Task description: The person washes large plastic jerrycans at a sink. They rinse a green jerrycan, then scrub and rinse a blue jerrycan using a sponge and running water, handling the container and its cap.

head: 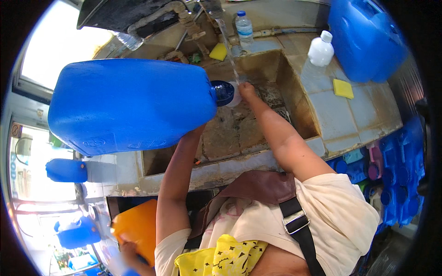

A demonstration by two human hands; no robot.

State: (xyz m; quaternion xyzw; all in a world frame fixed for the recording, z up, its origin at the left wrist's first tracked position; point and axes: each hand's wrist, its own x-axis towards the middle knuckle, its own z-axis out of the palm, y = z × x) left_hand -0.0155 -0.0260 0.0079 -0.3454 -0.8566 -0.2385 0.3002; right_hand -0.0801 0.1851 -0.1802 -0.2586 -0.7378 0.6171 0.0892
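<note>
A large blue plastic jerrycan (pixel 131 103) lies sideways above the tiled sink (pixel 300 96), its neck facing right. My left forearm runs under the jerrycan near its neck end and bears it; the hand itself is hidden behind it. At the dark blue ring (pixel 223 93) around the mouth, my right hand (pixel 247 91) has its fingers curled on a translucent whitish plastic piece (pixel 234 96), perhaps a cup or funnel. A stream of water (pixel 228 45) falls from above beside that hand; where it lands is partly hidden.
Behind the sink are rusty pipes (pixel 179 8), a yellow sponge (pixel 218 51) and a small water bottle (pixel 244 27). Rightward stand a white-capped bottle (pixel 321 50), another sponge (pixel 343 88) and a blue jerrycan (pixel 367 41). Another person's hand (pixel 129 252) touches an orange jerrycan (pixel 136 227) lower left.
</note>
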